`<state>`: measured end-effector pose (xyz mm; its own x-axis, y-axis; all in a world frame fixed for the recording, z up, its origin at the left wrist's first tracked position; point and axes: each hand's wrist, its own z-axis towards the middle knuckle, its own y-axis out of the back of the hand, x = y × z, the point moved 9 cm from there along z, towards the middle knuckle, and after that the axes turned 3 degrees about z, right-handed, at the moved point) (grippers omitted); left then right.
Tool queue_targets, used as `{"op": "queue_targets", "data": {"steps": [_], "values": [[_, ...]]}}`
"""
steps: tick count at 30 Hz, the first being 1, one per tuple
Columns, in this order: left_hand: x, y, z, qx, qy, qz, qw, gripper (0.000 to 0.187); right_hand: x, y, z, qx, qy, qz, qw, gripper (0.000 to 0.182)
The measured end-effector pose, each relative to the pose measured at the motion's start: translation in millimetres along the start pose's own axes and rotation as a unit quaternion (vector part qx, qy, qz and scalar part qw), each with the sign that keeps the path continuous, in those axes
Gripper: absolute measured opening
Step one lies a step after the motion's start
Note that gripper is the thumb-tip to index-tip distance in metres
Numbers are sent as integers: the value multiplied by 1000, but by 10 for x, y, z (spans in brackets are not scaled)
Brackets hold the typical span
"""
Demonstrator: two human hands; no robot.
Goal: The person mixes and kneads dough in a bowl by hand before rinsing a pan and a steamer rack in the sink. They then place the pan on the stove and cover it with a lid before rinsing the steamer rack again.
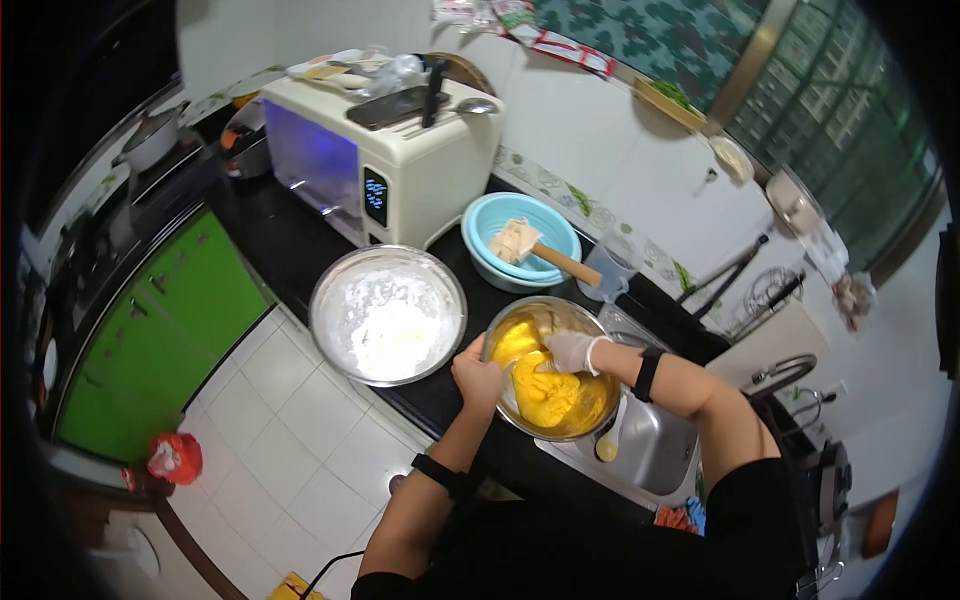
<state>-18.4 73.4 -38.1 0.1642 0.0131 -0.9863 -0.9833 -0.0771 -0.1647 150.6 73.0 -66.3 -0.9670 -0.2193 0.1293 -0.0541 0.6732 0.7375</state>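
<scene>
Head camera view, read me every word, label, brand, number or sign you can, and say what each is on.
No text is clearly legible.
Black rectangular display on the cream boxy appliance: glowing digits, too blurred to read.
Long red-and-white packet at top: any print is too small.

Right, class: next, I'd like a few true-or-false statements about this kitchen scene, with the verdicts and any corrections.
1. The right hand is in a bowl with a yellow mass. True.
2. Both hands wear gloves. False: the left hand is bare.
3. A wooden handle juts over the rim of the blue bowl. True.
4. The display is dark. False: the display is lit.
5. White powder lies in another metal bowl. True.
</scene>
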Motion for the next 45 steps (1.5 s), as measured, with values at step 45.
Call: {"op": "queue_targets", "data": {"steps": [45], "values": [[-25, -103, 23, 40, 41, -53, 997, 47, 303, 380, 322, -89, 64, 60, 992, 25]]}}
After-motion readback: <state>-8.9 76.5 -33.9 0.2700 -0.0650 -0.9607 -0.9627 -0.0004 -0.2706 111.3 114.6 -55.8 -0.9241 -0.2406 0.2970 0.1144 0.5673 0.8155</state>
